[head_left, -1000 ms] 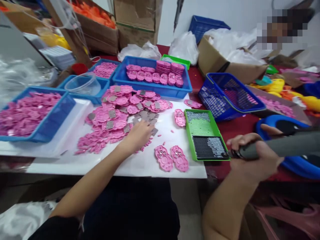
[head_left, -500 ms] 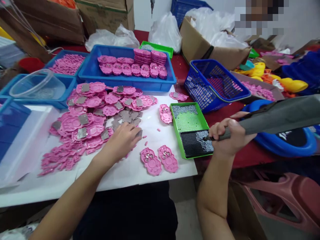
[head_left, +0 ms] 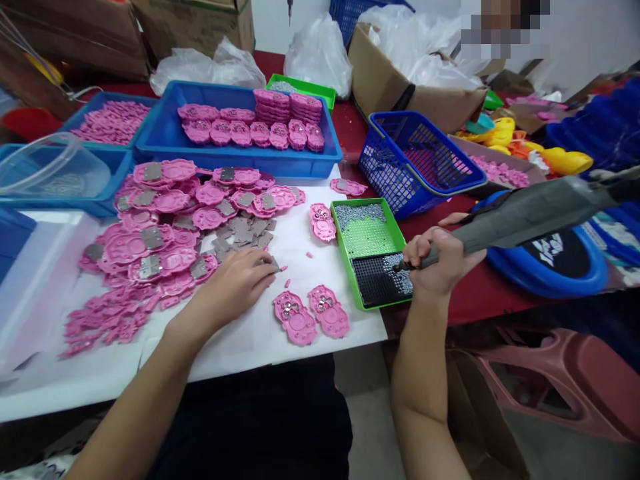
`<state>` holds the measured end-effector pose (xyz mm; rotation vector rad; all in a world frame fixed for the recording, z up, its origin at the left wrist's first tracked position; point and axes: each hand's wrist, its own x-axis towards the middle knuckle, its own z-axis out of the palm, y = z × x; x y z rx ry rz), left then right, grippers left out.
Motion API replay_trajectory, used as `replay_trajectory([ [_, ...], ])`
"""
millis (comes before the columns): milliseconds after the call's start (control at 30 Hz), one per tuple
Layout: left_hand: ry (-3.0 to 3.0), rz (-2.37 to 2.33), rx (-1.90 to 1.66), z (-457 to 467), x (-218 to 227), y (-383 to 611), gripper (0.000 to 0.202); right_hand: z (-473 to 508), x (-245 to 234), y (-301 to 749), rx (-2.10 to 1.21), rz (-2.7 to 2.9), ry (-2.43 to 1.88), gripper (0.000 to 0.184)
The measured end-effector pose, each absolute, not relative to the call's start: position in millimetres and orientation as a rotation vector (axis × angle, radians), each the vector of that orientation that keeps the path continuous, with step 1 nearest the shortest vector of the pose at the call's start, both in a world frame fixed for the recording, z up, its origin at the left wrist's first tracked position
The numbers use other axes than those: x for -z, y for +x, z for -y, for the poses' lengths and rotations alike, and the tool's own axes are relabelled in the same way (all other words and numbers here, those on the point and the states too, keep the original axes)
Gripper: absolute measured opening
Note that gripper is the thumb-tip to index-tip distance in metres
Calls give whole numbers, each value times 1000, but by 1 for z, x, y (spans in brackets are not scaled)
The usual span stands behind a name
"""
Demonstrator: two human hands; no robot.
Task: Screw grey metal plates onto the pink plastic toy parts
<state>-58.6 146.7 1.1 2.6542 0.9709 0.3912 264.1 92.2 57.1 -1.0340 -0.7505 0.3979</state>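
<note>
My left hand (head_left: pixel 239 283) rests low over the white table sheet with its fingers curled together, a small grey plate (head_left: pixel 273 264) at their tips; the thumb is hidden. Around it lie a heap of pink plastic shells (head_left: pixel 165 257), loose grey plates (head_left: pixel 243 232) and tiny pink pieces (head_left: pixel 287 283). Wrapped round a grey electric screwdriver (head_left: pixel 520 217), my right hand (head_left: pixel 436 257) keeps its bit down at the screws in the black perforated tray (head_left: pixel 369 281). That tray sits in a green tray (head_left: pixel 370 241). Two pink shells (head_left: pixel 295 317) with shiny metal parts lie side by side between my hands.
Behind the heap, a blue tray (head_left: pixel 240 162) carries rows of pink shells. A blue basket (head_left: pixel 417 160) stands past the green tray. Small pink parts (head_left: pixel 107 320) are piled at left. A pink stool (head_left: pixel 575 380) is at right. Another person is partly visible at the back.
The view has shifted slightly, so everything sits a little further left. Both hands keep nearly the same places, and the screwdriver bit stays in the black tray.
</note>
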Motion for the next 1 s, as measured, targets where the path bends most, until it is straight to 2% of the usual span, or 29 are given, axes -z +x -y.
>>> replay_trajectory([
  [200,2588,-927,-308,-146,-2,-60,40,-92,-57,267,-412,744,-1027,22],
  [367,2524,-897,-237,-159,-8,-60,36,-92,-58,264,-394,743,-1031,27],
  [533,2543,-810,-145,-173,-20,-56,35,-93,-58,262,-392,729,-1054,23],
  [667,2540,-833,-150,-177,-24,-50,23,-95,-56,266,-415,724,-1049,20],
  [800,2548,-833,-126,-179,-23,-47,21,-93,-54,265,-386,715,-1043,22],
  [1000,2558,-707,-306,-183,-12,-44,19,-94,-54,263,-360,703,-1038,22],
])
